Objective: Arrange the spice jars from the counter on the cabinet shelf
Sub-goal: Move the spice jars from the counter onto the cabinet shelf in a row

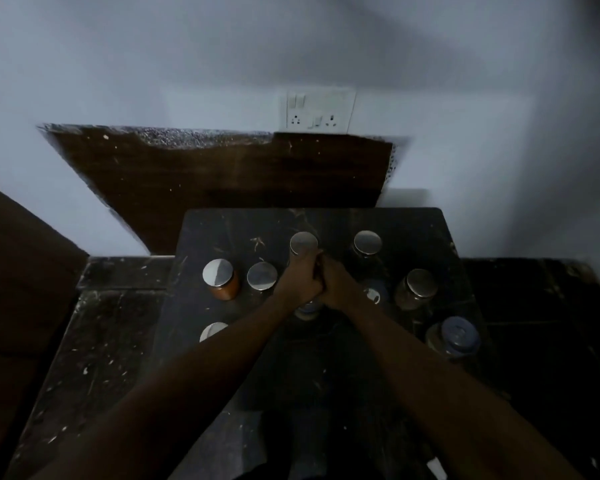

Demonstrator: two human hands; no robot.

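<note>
Dim white wall [222,57] fills the upper half of the frame, with a socket plate [317,110] at centre and a dark brown panel [222,178] leaning below it. Across the lower half a dark stone counter [111,341] is spread, and on it, at centre, a raised dark slab [413,230] carries the spice jars. No cabinet shelf can be made out, so the task is judged to be at its very start, with no jar yet lifted. Both forearms are stretched forward from the bottom edge and meet at mid-frame, where the left hand [297,282] and right hand [340,284] are pressed together, fingers curled; whether anything is held in either grip cannot be told. Around them the jars are scattered: a blue-lidded jar [458,336] at lower right, an orange-filled jar [222,280] at left, a steel-lidded jar [303,243] just beyond the left fingertips, and another [367,242] to its right. One jar would next have to be singled out, probably the nearest steel-lidded one, and closed upon around its body, neighbours being kept clear.
</note>
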